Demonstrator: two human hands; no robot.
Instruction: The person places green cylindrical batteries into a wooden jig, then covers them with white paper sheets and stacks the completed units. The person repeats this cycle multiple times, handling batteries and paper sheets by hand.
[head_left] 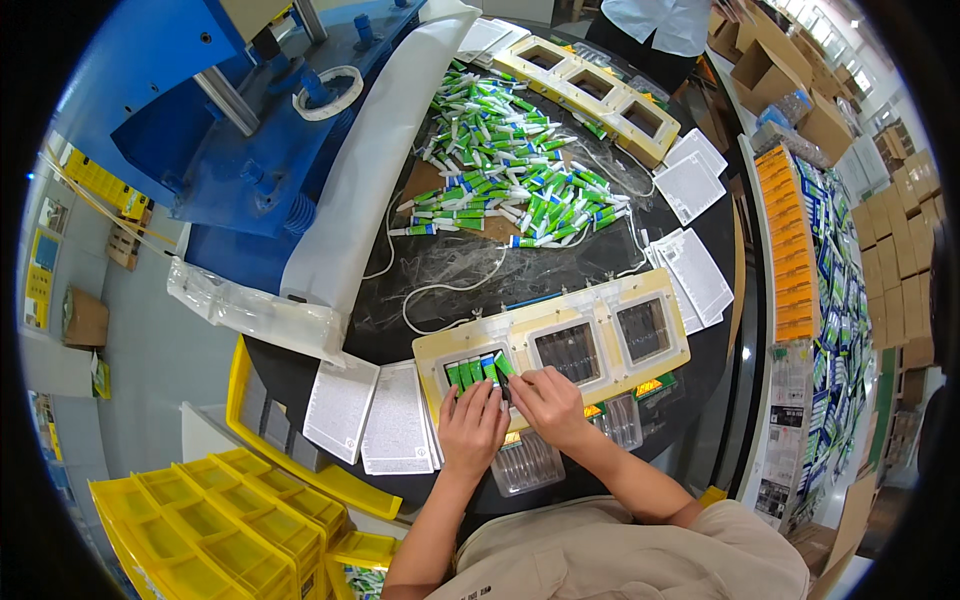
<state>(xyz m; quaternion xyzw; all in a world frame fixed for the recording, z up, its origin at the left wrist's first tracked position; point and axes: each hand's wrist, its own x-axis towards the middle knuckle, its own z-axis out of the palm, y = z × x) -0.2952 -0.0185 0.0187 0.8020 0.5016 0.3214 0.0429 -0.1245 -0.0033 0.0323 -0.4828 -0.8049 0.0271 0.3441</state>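
Note:
A cream frame (600, 315) with three rectangular windows lies on the round black table (715, 250) in front of me. Its left window holds several small green-and-white tubes (472, 370). My left hand (472, 425) rests on the frame's near edge, fingertips touching those tubes. My right hand (548, 400) sits beside it, fingers pinched at the rightmost tube in that window. The middle and right windows show dark clear trays without tubes. A big heap of the same tubes (505, 170) lies further back on the table.
Stacks of white printed cards (372, 412) lie left of my hands, more at the right (695, 275). Clear blister trays (528, 462) stick out under the frame. A second cream frame (597, 85) and another person stand at the far side. Blue machine at left, yellow bins lower left.

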